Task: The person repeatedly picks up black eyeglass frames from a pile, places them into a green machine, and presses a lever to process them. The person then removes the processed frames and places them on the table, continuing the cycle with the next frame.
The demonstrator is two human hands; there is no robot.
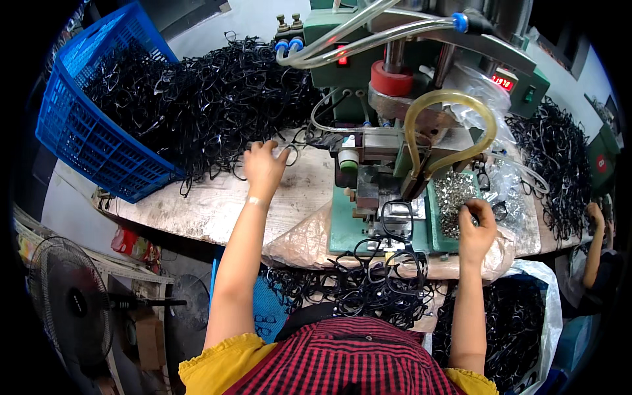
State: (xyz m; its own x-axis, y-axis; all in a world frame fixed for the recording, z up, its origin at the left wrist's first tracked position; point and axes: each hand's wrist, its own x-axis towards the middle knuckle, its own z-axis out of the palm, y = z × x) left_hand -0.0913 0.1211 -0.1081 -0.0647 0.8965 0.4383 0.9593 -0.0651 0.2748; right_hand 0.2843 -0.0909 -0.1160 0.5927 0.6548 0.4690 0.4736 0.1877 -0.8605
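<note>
My left hand [263,170] is at the edge of a big heap of black eyeglass frames [217,99], fingers apart. One loose frame [291,155] lies beside its thumb; I see nothing held. My right hand [476,232] is over the right side of a green tray [433,232] full of small shiny metal pieces [453,197]. Its thumb and fingertips are pressed together, and whatever they pinch is too small to make out. Between the hands stands a green press machine [339,227] with a black eyeglass frame [397,227] at its metal fixture.
A tilted blue basket [99,148] spills frames at left. More frames [368,289] pile up before my lap, and a white sack [552,296] of them stands at right. A yellowish hose [488,118] loops off the machine. A fan [69,299] is lower left; another person's arm [594,243] shows far right.
</note>
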